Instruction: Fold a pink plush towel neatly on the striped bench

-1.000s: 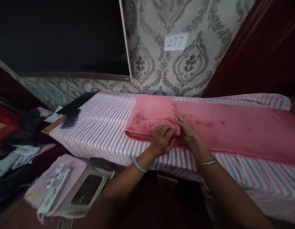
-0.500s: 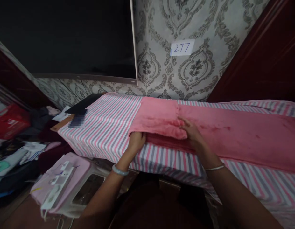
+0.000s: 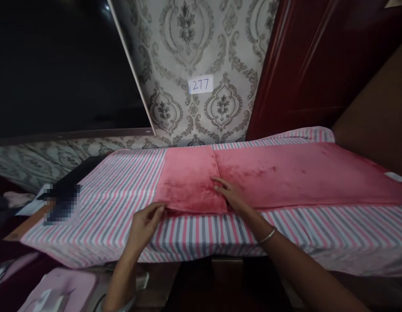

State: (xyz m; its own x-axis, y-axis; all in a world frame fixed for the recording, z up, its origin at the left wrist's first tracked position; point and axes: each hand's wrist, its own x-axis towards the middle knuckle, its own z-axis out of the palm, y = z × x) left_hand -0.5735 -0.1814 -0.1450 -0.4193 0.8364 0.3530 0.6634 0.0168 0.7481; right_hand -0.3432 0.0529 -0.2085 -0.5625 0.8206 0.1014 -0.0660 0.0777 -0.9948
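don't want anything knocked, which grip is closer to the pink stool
Left. The left grip is at the near left corner of the pink cloth, above and right of the pink stool; the right grip is farther right, across the fold's edge.

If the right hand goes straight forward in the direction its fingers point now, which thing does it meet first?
The right hand would first meet the pink cloth's folded end, which it seems to touch, though one view leaves the contact uncertain.
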